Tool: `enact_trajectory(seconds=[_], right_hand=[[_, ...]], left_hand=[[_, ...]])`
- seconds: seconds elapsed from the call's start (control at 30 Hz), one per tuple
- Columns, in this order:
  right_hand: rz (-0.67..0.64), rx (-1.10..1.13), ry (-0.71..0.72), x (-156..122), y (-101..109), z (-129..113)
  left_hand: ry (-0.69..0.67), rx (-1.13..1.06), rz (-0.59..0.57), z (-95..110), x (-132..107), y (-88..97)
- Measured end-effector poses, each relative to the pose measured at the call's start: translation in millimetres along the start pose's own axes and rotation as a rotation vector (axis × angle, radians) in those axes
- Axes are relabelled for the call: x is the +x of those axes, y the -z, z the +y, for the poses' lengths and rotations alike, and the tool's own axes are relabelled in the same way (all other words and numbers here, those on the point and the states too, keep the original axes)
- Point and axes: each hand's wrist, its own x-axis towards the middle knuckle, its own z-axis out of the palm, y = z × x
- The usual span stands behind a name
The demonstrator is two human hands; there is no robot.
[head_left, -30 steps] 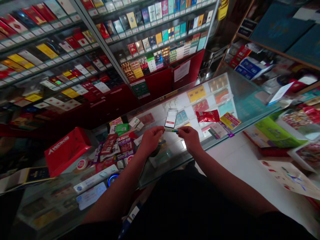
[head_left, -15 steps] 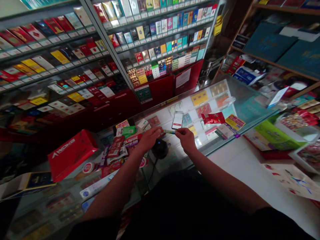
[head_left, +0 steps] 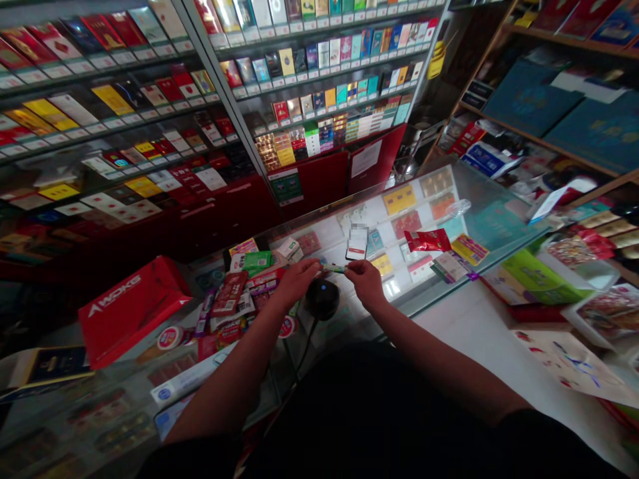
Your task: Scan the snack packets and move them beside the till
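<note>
Between my two hands is a slim, stick-shaped packet (head_left: 333,269) with green, white and blue on it. My right hand (head_left: 367,282) pinches its right end with the fingertips. At the other end, my left hand (head_left: 298,279) has its fingers closed round it. Just below the packet stands a black round-headed device (head_left: 322,301) with a small blue light and a cable. A phone (head_left: 357,245) with a white screen lies on the glass counter (head_left: 349,311) beyond my right hand.
Assorted snack packets (head_left: 230,293) are heaped left of my left hand, beside a red shoe box (head_left: 132,313). A red packet (head_left: 427,240) and flat packs (head_left: 453,265) lie to the right. Shelves of cigarette packs (head_left: 319,56) stand behind the counter.
Both hands have shifted slightly left relative to the phone, still holding the slim packet. Its face has tilted a little. The camera view has also moved slightly.
</note>
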Motion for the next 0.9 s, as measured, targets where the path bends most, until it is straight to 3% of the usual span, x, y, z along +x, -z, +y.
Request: enact_trajectory(seconds=[0.23, 0.37, 0.6, 0.9], right_hand=[[0.010, -0.074, -0.004, 2, -2, 3], [0.008, -0.007, -0.031, 2, -3, -1], [-0.017, 0.126, -0.069, 0, -5, -24], [-0.149, 0.148, -0.039, -16, -7, -44]], left_hand=[[-0.003, -0.034, -0.016, -8, 0, -1.6], [0.043, -0.086, 0.008, -9, -1, -2.6], [0.012, -0.158, 0.053, 2, -2, -0.1], [-0.026, -0.040, 0.056, 14, -13, 0.2]])
